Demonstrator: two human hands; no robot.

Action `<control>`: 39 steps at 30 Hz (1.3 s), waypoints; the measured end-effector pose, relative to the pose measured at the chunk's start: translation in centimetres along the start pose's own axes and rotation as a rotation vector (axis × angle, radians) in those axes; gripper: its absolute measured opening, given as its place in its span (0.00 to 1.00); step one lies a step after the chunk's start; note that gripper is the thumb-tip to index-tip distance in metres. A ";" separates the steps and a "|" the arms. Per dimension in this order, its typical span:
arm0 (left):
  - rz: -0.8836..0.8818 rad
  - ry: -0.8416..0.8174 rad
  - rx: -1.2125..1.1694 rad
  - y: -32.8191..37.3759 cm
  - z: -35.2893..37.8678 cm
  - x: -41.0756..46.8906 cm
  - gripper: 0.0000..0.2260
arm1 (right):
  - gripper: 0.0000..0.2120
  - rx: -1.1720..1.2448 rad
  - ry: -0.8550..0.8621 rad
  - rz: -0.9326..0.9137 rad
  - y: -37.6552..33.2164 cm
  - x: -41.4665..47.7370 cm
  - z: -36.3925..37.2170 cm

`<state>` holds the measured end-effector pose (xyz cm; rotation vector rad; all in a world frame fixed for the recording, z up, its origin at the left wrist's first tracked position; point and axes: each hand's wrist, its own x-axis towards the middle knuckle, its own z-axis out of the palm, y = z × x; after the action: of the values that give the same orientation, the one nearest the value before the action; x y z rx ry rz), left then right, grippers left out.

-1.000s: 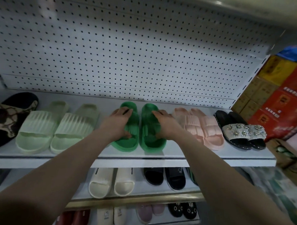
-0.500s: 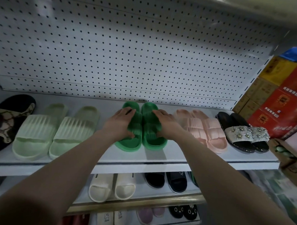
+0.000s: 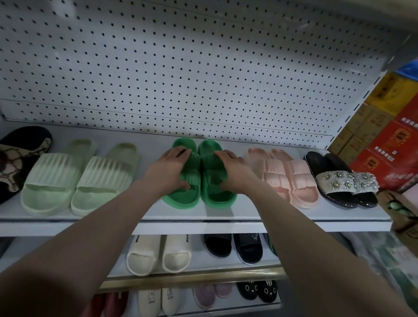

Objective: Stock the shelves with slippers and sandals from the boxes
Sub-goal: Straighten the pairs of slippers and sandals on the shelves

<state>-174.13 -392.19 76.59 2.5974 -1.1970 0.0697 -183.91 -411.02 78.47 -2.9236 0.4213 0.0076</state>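
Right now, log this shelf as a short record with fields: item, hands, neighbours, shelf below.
item: green slippers, side by side, soles on the top shelf, toes toward its front edge
hands: left hand grips the left slipper's strap; right hand grips the right slipper's strap
left neighbour: pale green slippers
right neighbours: pink slippers, then black jewelled sandals
shelf below: cream slippers, black slippers
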 end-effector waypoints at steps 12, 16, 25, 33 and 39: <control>-0.005 0.006 0.008 0.8 0.2 -0.2 0.48 | 0.48 0.017 -0.003 0.007 0.5 -1.0 0.3; -0.006 0.014 0.002 0.7 0.4 0.0 0.48 | 0.47 0.016 0.000 0.008 0.6 -0.8 0.4; -0.002 0.013 0.015 0.9 0.5 0.7 0.48 | 0.46 0.029 0.006 0.019 1.1 -0.6 0.0; -0.009 0.015 0.015 1.1 0.4 0.5 0.47 | 0.47 0.009 -0.005 0.014 1.1 -0.4 -0.2; -0.010 0.010 0.012 1.7 0.2 0.2 0.47 | 0.47 -0.015 -0.012 0.001 1.4 -0.7 -0.7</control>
<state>-175.30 -393.47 76.81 2.6099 -1.1838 0.0886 -184.98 -412.25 78.95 -2.9366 0.4224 0.0288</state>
